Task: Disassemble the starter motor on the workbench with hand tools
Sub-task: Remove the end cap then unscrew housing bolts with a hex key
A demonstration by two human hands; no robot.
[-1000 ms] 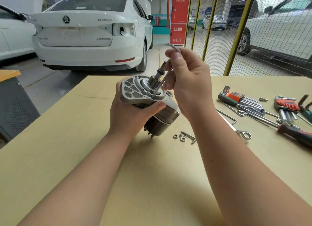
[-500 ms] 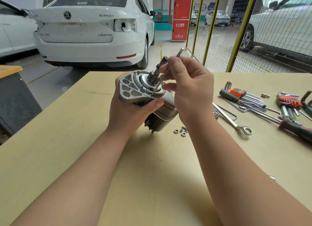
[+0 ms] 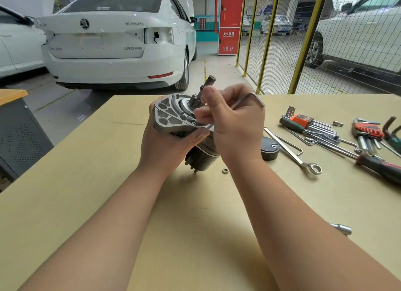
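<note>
The starter motor (image 3: 171,117) is held tilted above the tan workbench (image 3: 86,193), its silver flange and pinion shaft facing up and away. My left hand (image 3: 165,147) grips it from below, thumb across the flange edge. My right hand (image 3: 234,125) pinches an L-shaped hex key (image 3: 249,98). The key's long end lies at the flange's right edge, by a bolt hole, and its bent end sticks out to the right past my knuckles. The motor's dark rear body (image 3: 201,158) hangs just above the bench.
A black round cap (image 3: 270,148) and a ring spanner (image 3: 293,153) lie right of the motor. Hex key sets (image 3: 310,125), a red-handled tool (image 3: 382,167) and pliers sit at the far right. A loose nut (image 3: 225,171) lies under my wrist. A socket piece (image 3: 342,229) lies near my right forearm.
My right hand has swung the hex key from pointing up to lying sideways, bent end now to the right. The motor stays in my left hand. The black cap has come into view.
</note>
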